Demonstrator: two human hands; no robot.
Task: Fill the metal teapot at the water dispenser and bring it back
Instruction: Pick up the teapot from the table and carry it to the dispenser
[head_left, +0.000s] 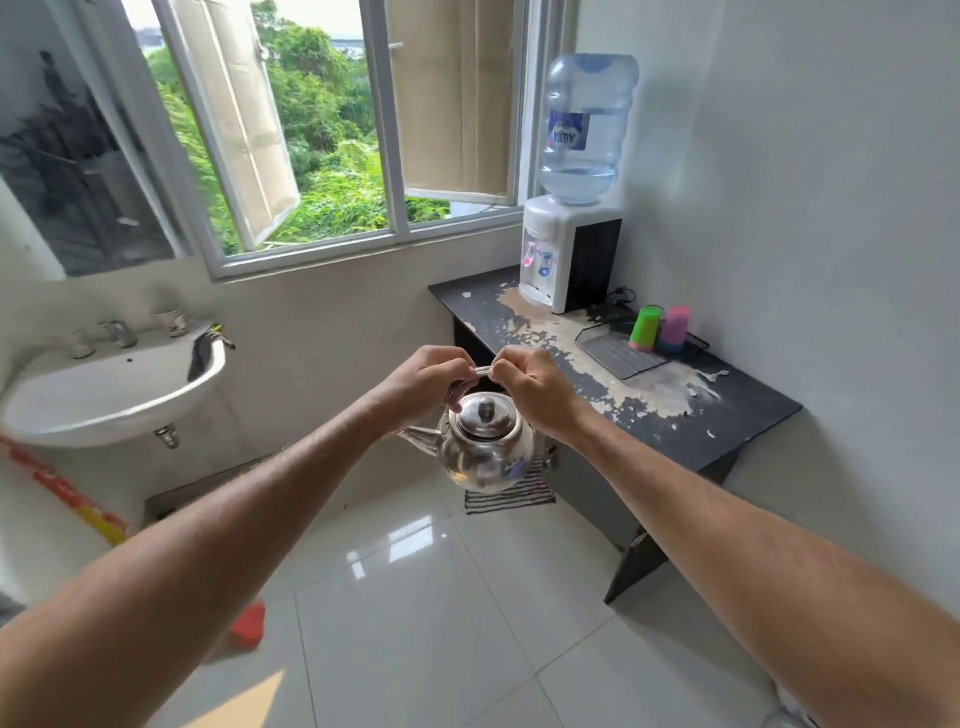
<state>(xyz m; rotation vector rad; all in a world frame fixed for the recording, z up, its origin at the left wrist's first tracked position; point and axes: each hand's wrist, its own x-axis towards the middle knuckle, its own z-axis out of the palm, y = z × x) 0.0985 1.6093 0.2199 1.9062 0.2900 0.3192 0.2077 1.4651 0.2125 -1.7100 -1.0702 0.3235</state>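
both hands, left hand (423, 382) and right hand (530, 387), grip teapot (485, 447) handle, lid on.

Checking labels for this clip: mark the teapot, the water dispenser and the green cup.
teapot (485, 457), head view, on its shiny belly
water dispenser (550, 249), head view, on its white front
green cup (645, 328), head view, on its side

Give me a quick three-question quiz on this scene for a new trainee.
1. True or false: the lid is on the teapot.
2. What grips the teapot's handle? A) left hand only B) right hand only C) both hands
3. Fill in: the water dispenser stands on the dark ____.

Key: 1 true; 2 C; 3 table.
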